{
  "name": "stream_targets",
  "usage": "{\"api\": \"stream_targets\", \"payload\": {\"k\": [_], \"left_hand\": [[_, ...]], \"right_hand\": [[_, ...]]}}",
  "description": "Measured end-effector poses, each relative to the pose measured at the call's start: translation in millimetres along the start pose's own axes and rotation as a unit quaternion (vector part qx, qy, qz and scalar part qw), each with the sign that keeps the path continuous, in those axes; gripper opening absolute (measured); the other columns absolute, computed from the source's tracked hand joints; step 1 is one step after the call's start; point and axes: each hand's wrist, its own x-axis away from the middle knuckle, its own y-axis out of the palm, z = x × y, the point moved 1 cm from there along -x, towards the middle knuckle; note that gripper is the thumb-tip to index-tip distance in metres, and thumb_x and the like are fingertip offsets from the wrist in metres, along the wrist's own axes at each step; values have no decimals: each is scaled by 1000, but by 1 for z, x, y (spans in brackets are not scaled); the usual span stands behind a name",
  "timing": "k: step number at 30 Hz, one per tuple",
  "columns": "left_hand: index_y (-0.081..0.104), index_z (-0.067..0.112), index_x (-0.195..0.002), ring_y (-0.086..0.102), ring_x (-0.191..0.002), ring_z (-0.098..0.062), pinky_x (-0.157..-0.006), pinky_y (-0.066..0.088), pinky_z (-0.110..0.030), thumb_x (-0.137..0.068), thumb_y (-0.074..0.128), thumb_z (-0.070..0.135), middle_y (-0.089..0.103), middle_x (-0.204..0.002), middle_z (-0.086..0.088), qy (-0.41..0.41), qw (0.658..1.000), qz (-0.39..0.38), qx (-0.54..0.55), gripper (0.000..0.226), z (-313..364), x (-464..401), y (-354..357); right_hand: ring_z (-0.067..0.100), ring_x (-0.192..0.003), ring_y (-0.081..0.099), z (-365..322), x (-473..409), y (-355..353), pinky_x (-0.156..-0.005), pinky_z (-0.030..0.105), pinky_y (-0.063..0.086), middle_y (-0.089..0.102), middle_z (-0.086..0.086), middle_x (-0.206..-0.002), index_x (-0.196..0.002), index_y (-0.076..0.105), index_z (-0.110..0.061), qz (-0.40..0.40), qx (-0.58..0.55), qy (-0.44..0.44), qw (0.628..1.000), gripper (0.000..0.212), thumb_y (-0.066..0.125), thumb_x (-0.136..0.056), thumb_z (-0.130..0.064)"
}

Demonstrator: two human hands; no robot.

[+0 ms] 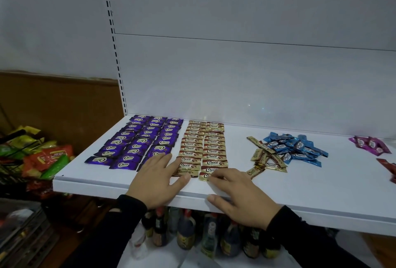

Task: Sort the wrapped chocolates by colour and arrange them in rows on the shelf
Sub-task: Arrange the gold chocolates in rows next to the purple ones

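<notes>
On the white shelf [300,186], purple chocolates [137,139] lie in three rows at the left. Gold-brown chocolates [203,145] lie in two rows beside them. My left hand [158,177] lies flat with straight fingers on the front end of the left gold row. My right hand [237,197] rests on the shelf's front; its fingertips touch the nearest gold chocolate [204,176] of the right row. A loose heap of gold chocolates [263,158] and a pile of blue ones [297,147] lie to the right.
Pink-purple chocolates [370,144] and a red one [387,167] lie at the far right. A wire basket of snack packets [36,156] stands left of the shelf. Dark bottles [186,231] stand on the level below.
</notes>
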Motion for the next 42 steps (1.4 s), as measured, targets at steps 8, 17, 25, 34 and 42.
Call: {"api": "stream_targets", "payload": {"k": [8,17,25,34,42], "left_hand": [[23,36,-157,13,-151,-17,-122,6,-35,-75,-6,86,23,-165,3,1,1000,2,2,100,-2,-1,4],[21,35,-157,12,-152,-17,-122,4,-35,-84,7,79,21,-165,3,-3,1000,-1,5,86,-1,-1,1],[27,33,-156,17,-150,-16,-122,8,-34,-81,5,86,26,-163,3,14,999,28,43,94,2,1,-5],[47,21,-147,40,-136,-14,-112,28,-26,-93,41,62,50,-148,3,143,980,61,120,68,84,-25,-30],[61,12,-120,56,-109,-29,-86,45,-38,-100,48,40,60,-114,-11,146,989,7,25,37,186,-61,-21]], "right_hand": [[10,-130,36,-1,-1,1,-109,36,30,43,-10,-142,-141,49,-28,-7,-1,6,1000,82,12,-86,-75],[10,-132,36,0,-1,2,-110,34,29,43,-11,-143,-141,49,-28,0,-1,6,1000,79,15,-87,-74],[9,-126,44,9,6,-8,-107,27,36,50,-7,-137,-136,57,-25,67,-44,21,997,72,21,-92,-71],[13,-114,55,69,25,-39,-92,16,35,61,-4,-123,-124,66,-18,164,-32,145,975,35,54,-98,-38],[17,-133,40,121,46,-47,-111,29,30,45,0,-146,-142,50,-19,49,0,192,980,49,45,-100,-44]]}}
